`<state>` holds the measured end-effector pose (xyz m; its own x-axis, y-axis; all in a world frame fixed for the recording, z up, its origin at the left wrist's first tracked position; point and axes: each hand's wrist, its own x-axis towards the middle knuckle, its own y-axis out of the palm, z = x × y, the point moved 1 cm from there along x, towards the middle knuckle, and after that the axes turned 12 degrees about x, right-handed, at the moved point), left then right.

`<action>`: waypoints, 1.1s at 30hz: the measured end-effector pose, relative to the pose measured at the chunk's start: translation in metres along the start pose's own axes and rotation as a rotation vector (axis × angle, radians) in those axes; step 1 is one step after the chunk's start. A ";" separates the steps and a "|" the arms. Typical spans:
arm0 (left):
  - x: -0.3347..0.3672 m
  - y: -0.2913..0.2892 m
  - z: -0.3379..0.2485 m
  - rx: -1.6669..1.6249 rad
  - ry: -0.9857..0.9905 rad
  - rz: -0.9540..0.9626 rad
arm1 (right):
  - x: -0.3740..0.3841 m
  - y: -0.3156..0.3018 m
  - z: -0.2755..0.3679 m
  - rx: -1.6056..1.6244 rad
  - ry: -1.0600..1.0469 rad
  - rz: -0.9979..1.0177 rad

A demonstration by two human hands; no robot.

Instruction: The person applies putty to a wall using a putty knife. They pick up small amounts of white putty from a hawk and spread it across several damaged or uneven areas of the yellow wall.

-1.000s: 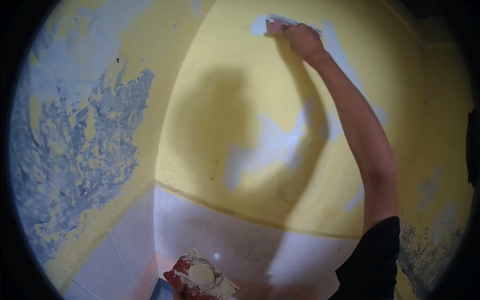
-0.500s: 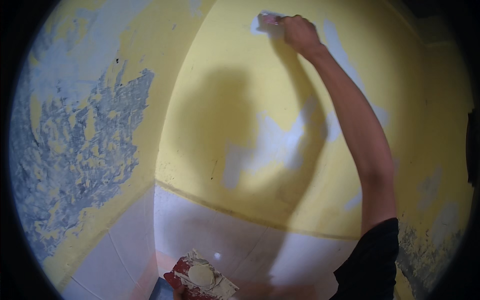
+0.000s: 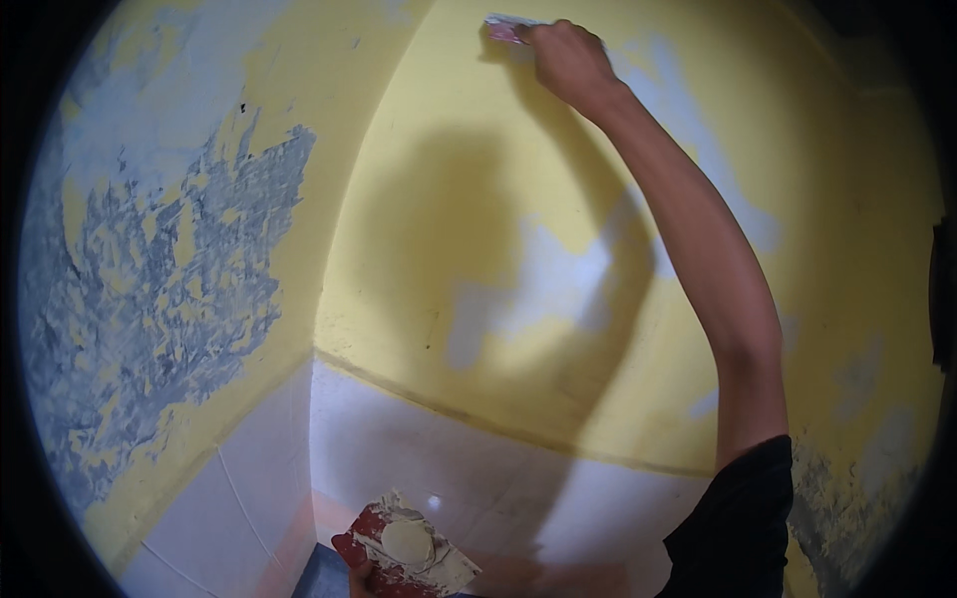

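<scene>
High on the yellow wall, my right hand is closed round the handle of a putty knife. Its blade is at the wall surface and looks smeared with pale filler. Low down, my left hand grips a red plate-like board by its left side; most of that hand is below the picture's edge. A mound of cream putty lies on the board, with more spread over its right part. Pale filler patches mark the wall below and right of my right hand.
The left wall meets this one in a corner, its yellow paint broken by a large grey scraped area. White tiles line the lower walls beneath a narrow ledge. Shadows of my head and arm fall on the wall. A dark object stands at the right rim.
My right hand has moved left and slightly up across the wall with the putty knife. A pale patch now shows to the right of it. My left hand and the board have barely shifted.
</scene>
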<state>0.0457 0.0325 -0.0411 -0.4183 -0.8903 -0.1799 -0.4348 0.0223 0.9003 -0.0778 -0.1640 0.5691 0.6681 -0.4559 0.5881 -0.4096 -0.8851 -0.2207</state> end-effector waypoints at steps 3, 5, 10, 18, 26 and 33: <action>0.004 -0.013 0.008 -0.038 -0.009 -0.069 | 0.004 0.028 0.016 -0.020 -0.031 0.050; 0.005 -0.030 0.015 -0.048 0.006 -0.092 | -0.018 0.029 0.035 0.062 -0.120 0.089; 0.000 -0.052 0.012 -0.079 0.084 -0.055 | -0.111 0.000 0.040 0.113 -0.105 0.293; -0.005 -0.003 -0.004 -0.052 0.377 -0.055 | -0.246 -0.081 0.116 1.672 0.514 0.190; -0.022 0.004 -0.014 0.043 0.298 -0.203 | -0.419 -0.023 0.214 2.332 1.219 0.423; -0.047 0.061 -0.030 0.026 0.314 -0.223 | -0.418 -0.043 0.220 2.385 1.235 0.450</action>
<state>0.0631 0.0622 0.0338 -0.0487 -0.9705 -0.2363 -0.5089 -0.1795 0.8419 -0.2025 0.0436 0.1615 0.0890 -0.9935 0.0710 0.9862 0.0979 0.1333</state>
